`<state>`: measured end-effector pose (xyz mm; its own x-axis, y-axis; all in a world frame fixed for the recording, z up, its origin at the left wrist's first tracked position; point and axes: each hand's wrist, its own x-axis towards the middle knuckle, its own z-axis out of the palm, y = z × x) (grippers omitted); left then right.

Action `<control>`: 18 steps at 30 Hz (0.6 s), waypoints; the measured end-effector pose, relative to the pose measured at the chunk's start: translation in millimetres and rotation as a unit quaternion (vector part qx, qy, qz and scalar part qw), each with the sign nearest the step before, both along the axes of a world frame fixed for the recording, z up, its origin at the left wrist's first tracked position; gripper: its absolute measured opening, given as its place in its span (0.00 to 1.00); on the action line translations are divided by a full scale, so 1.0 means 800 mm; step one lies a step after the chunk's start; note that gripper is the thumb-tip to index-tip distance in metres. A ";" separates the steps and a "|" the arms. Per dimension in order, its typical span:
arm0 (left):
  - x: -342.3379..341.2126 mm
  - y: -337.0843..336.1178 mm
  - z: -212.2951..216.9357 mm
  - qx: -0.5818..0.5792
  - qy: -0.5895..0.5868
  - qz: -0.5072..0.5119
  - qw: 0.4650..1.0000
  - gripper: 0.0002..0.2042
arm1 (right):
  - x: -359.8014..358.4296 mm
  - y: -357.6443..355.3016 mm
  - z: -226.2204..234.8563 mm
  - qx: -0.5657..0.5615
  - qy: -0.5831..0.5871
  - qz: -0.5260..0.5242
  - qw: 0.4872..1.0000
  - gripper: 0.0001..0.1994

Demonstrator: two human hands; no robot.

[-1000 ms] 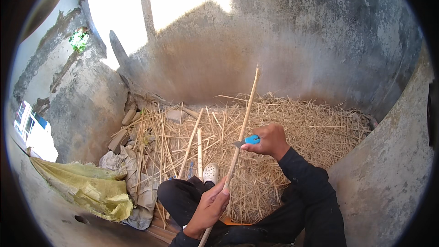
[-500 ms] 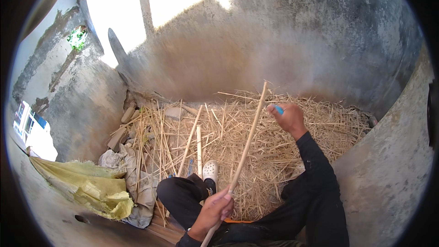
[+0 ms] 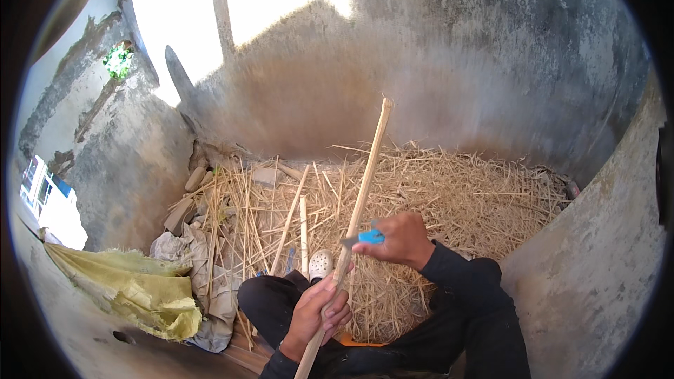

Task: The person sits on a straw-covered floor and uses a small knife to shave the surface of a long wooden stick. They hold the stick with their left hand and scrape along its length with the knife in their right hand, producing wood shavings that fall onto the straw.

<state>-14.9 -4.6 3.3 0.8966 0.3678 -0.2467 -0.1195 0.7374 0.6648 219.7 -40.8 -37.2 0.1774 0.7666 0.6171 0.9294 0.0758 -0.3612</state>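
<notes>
A long pale wooden stick (image 3: 368,168) slants up from the lower edge, its far tip in front of the wall. My left hand (image 3: 319,312) is closed round its lower part. My right hand (image 3: 400,238) grips a knife (image 3: 370,236) with a blue handle. The short grey blade points left and meets the stick just above my left hand. Whether the edge bites into the wood is too small to tell.
Thin shavings (image 3: 456,203) cover the floor ahead and to the right. Two more pale sticks (image 3: 304,231) lean near my shoe (image 3: 321,264). A yellow sack (image 3: 133,288) lies at left beside a grey cloth (image 3: 217,309). Concrete walls (image 3: 435,91) close in around.
My right hand has come down and left with the knife, from near the stick's upper end to just above my left hand. The stick's tip has shifted left and up.
</notes>
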 end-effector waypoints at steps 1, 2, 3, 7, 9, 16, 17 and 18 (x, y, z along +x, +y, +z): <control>-0.005 -0.004 -0.001 0.010 0.003 0.000 1.000 0.23 | -0.014 -0.008 0.006 -0.001 -0.026 0.025 0.999 0.37; -0.008 -0.007 -0.001 0.019 0.006 0.000 1.000 0.23 | -0.011 -0.003 0.004 0.008 -0.025 0.010 1.000 0.37; -0.006 -0.007 0.000 0.034 0.017 0.007 0.999 0.22 | 0.000 0.004 0.001 0.016 -0.024 -0.005 1.000 0.37; -0.012 -0.020 0.000 0.048 0.051 -0.011 0.997 0.22 | 0.072 0.025 -0.011 -0.027 0.068 -0.108 0.991 0.36; -0.010 -0.017 -0.002 0.042 0.045 -0.003 0.998 0.23 | 0.057 0.022 -0.031 -0.027 0.081 -0.080 0.993 0.37; -0.012 -0.015 0.004 0.114 0.072 -0.004 0.991 0.25 | 0.042 0.012 -0.004 -0.035 0.008 -0.069 0.997 0.36; -0.008 -0.014 0.005 0.123 0.067 -0.008 0.990 0.25 | 0.039 0.015 -0.005 0.000 0.061 -0.042 0.997 0.36; -0.004 -0.014 0.006 0.127 0.060 -0.012 0.990 0.25 | 0.045 0.015 -0.006 0.006 0.029 -0.051 0.998 0.36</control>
<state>-18.5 -16.0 7.7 0.8756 0.4101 -0.2552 -0.0122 0.5469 0.8371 255.9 -28.5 -42.0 0.2896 0.7357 0.6123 0.9098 -0.0127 -0.4149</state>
